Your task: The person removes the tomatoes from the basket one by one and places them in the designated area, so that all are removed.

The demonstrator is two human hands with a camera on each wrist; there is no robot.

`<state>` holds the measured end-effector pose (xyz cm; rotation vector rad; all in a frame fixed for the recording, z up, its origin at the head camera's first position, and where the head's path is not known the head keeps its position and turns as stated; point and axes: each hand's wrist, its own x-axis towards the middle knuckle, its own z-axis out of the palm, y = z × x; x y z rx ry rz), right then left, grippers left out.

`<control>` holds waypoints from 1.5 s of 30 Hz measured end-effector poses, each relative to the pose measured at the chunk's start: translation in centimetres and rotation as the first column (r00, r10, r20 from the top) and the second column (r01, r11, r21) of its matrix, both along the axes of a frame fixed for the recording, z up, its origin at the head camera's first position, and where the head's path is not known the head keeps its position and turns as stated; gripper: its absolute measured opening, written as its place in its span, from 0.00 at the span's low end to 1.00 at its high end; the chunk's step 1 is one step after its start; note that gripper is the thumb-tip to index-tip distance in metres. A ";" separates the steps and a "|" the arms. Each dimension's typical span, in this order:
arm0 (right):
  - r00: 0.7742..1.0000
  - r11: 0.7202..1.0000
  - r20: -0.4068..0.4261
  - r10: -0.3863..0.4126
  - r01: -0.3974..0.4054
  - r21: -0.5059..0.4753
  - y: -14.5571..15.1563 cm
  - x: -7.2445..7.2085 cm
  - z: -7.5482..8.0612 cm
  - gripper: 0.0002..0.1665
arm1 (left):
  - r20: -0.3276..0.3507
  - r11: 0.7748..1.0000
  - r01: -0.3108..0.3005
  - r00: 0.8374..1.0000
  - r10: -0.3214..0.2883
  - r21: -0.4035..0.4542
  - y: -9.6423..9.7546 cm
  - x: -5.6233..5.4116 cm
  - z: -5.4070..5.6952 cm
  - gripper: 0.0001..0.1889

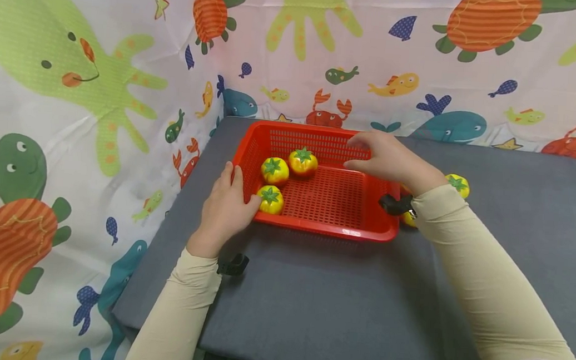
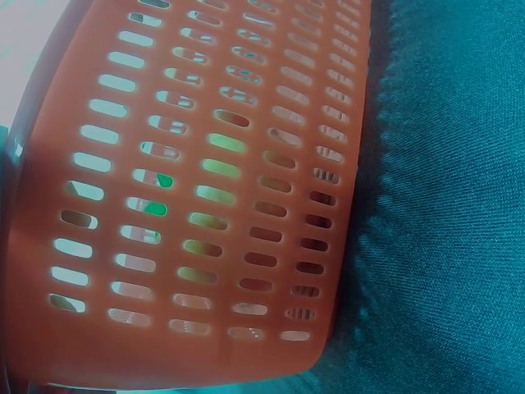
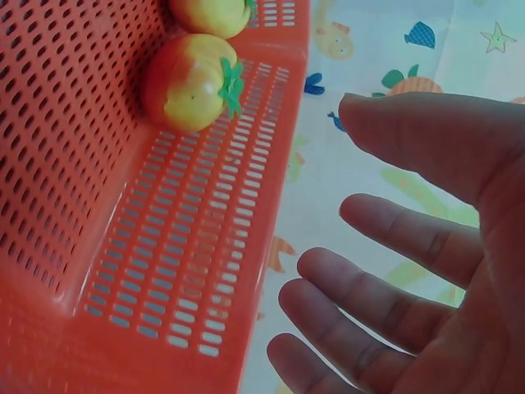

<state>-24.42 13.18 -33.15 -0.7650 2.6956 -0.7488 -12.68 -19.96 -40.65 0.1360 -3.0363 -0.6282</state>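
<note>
A red perforated plastic basket stands on the grey-covered table. Three yellow-red tomatoes with green leafy tops lie in its left part: one at the back, one in the middle and one in front. My left hand rests at the basket's left rim, fingers extended along it and thumb at the front corner. In the left wrist view only the slotted outer wall shows, without fingers. Above the basket's right back side, my right hand is spread, with nothing between thumb and fingers.
More tomatoes lie on the table to the right of the basket, one of them beyond my right wrist and others partly hidden behind it. A curtain printed with sea animals hangs along the table's back and left sides.
</note>
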 end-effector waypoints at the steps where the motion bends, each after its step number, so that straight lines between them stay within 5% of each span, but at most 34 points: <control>1: 1.000 1.000 0.002 0.005 -0.005 -0.005 -0.3 -0.1 -0.1 0.33 | 0.000 1.000 -0.002 1.000 0.002 0.002 0.0 0.0 0.0 0.47; 19: 0.999 0.999 0.048 0.024 -0.023 -0.022 -3.1 -2.7 -2.5 0.35 | 0.014 1.000 -0.013 1.000 0.013 -0.013 -0.3 0.1 -0.3 0.47; 45: 0.992 0.998 0.120 0.045 -0.049 0.026 -8.2 -5.2 -3.6 0.38 | -0.034 1.000 0.002 0.999 -0.003 -0.011 -0.2 0.0 -0.4 0.46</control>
